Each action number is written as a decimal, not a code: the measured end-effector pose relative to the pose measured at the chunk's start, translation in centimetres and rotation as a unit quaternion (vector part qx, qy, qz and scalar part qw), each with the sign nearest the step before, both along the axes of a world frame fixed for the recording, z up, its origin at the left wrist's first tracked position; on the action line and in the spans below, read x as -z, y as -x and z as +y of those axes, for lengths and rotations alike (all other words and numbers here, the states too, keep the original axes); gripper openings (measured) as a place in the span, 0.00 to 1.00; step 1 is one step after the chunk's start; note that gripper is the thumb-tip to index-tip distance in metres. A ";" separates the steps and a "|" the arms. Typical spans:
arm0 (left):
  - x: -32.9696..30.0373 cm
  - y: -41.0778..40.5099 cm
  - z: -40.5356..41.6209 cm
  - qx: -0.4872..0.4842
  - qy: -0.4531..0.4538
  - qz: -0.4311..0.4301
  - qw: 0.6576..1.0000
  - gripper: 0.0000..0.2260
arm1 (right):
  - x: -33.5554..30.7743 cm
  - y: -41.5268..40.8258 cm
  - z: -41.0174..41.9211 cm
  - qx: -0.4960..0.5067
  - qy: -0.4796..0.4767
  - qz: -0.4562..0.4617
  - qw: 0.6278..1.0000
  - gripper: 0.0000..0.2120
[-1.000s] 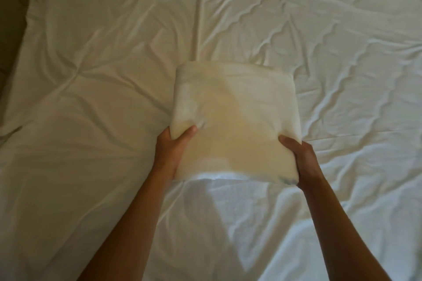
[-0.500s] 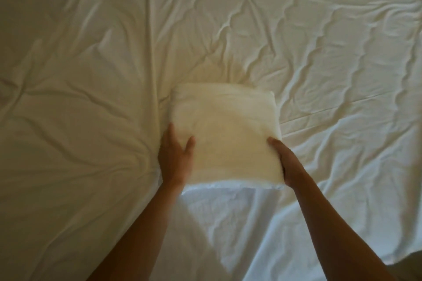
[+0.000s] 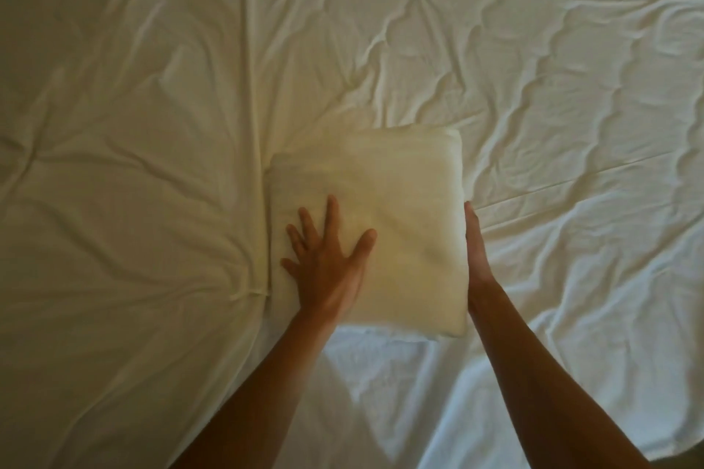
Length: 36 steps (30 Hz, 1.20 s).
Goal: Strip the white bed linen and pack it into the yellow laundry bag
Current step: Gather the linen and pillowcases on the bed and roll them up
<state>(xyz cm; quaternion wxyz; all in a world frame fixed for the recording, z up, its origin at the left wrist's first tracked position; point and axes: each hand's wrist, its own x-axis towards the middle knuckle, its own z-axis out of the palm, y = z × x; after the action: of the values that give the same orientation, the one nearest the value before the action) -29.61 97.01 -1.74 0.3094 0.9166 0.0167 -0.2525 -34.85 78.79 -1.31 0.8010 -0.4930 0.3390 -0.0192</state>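
The bed sheet (image 3: 533, 68) fills almost all of your view, white and rumpled, with wavy creases running across its right half and softer folds on its left. A long straight seam or fold edge (image 3: 251, 88) runs from the top of the view down to just left of the bundle, where it ends in a small tucked corner. The left half lies in warm, dim light; the lower middle and right look cooler and brighter. Your 2 forearms throw a dark triangular shadow on the sheet between them. Of the room, only dark slivers show at the top right and bottom right corners, too small to tell what they are.

The folded linen (image 3: 400, 209), a thick, roughly square white bundle, lies flat on the sheet near the middle of your view, just right of the seam.

Your left hand (image 3: 327, 259) rests palm down on the near left part of the bundle, its fingers straight and spread apart, thumb angled out to the right. Your right hand (image 3: 474, 251) stands on edge against the bundle's right side, fingers straight and held together, touching the fabric; whether the thumb lies over or behind it, you cannot tell.
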 end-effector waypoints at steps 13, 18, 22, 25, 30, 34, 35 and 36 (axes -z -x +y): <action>-8.7 -3.4 5.7 0.027 0.357 0.023 0.934 0.44 | -9.4 -3.3 10.1 -0.161 0.058 -0.051 0.984 0.31; -11.3 -2.5 8.8 -0.169 0.558 0.131 0.802 0.40 | -15.3 -6.2 13.2 -0.235 0.299 -0.055 0.923 0.28; -10.7 -2.2 10.2 -0.252 0.675 0.160 0.675 0.36 | -18.3 -7.8 16.1 -0.298 0.491 -0.018 0.818 0.31; -8.5 -2.3 12.1 -0.277 0.678 0.169 0.660 0.36 | -16.1 -8.3 18.4 -0.347 0.541 0.026 0.766 0.25; -3.1 -1.5 17.5 -0.344 0.654 0.198 0.644 0.38 | -8.1 -6.5 23.2 -0.422 0.546 0.048 0.722 0.28; -0.7 -1.2 21.9 -0.407 0.543 0.180 0.712 0.32 | -4.4 -4.8 26.3 -0.451 0.577 0.002 0.681 0.35; -0.1 -1.1 22.6 -0.412 0.514 0.133 0.741 0.29 | -3.6 -4.8 26.4 -0.454 0.547 -0.006 0.703 0.32; 0.5 -1.3 23.1 -0.418 0.459 0.063 0.782 0.26 | -2.9 -4.7 26.2 -0.454 0.512 -0.013 0.729 0.29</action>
<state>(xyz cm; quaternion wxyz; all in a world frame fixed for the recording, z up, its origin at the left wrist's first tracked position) -28.35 120.15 -2.22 0.7669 0.5518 0.2994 -0.1333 -30.15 104.99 1.57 0.3442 -0.9234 0.0026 0.1698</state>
